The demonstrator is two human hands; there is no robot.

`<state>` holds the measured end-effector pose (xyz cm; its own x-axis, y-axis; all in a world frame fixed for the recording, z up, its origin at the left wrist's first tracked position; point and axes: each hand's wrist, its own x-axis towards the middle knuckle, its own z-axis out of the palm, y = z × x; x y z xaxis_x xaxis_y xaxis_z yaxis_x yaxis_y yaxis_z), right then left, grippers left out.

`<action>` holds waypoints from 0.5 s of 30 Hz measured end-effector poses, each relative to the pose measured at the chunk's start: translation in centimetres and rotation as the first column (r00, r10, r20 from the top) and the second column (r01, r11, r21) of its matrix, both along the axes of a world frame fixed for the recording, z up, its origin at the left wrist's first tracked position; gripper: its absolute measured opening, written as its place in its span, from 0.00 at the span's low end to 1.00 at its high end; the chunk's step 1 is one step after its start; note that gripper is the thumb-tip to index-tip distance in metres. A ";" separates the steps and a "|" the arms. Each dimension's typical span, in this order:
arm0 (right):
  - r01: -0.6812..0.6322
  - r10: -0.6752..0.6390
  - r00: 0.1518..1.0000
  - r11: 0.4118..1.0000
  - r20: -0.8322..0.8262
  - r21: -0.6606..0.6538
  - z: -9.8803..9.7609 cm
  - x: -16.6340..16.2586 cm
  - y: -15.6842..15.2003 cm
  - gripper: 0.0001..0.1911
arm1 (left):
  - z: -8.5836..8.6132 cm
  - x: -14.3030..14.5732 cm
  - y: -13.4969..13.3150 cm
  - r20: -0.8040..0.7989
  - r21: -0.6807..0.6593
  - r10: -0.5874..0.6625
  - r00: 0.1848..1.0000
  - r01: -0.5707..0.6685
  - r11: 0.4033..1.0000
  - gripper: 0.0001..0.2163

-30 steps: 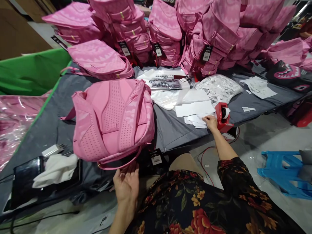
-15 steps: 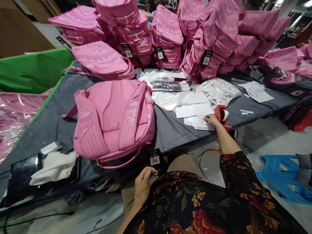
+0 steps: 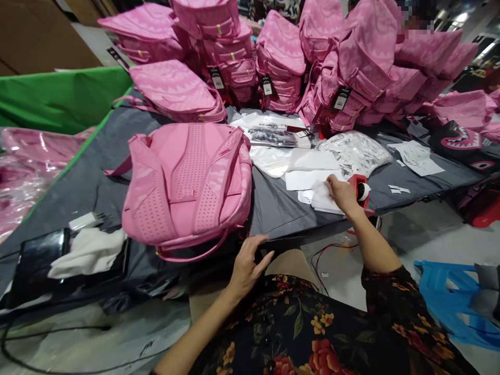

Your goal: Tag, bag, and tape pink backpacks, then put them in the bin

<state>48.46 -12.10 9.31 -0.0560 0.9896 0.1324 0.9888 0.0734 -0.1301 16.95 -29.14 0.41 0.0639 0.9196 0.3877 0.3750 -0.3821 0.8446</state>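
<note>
My right hand pinches the edge of a thin white paper sheet above a small stack of white slips. Just right of it stands a red tape dispenser with a white roll. By the table's front edge is my left hand, its fingers and thumb apart and nothing seen in them. Close beyond that hand lies a pink backpack, straps up, its carry handle hanging toward me.
Pink backpacks with black tags stand stacked along the back. Clear bags of small labels and flat plastic packets lie mid-table. A white cloth rests at the left. A blue stool is on the floor at right.
My right hand has lifted a sheet slightly off the stack. The left hand has risen toward the table edge and opened. The black tag below the backpack is out of sight now.
</note>
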 end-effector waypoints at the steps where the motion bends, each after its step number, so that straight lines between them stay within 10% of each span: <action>1: -0.138 0.129 0.989 0.981 -0.073 -0.138 0.3 -1.7 -1.2 0.13 | 0.4 0.9 1.0 0.020 0.005 0.003 1.000 -0.003 1.000 0.22; 3: -0.439 0.339 0.888 0.826 -0.309 -0.354 0.6 -5.0 -3.5 0.14 | 1.0 3.0 2.9 0.117 -0.066 -0.061 0.991 0.069 0.995 0.39; 6: -0.651 0.353 0.720 0.642 -0.598 -0.404 0.8 -7.7 -5.6 0.19 | 1.0 5.5 4.3 0.411 -0.330 -0.142 0.901 0.292 0.898 0.38; 10: -0.626 0.077 0.609 0.657 -0.790 -0.419 0.1 -6.8 -5.9 0.28 | 0.3 5.5 3.3 0.642 -0.559 0.087 0.762 0.387 0.733 0.30; 15: -0.499 -0.201 0.428 0.760 -0.881 -0.416 -3.1 -7.9 -7.4 0.30 | -0.5 4.6 2.3 0.688 -0.511 0.228 0.690 0.236 0.827 0.31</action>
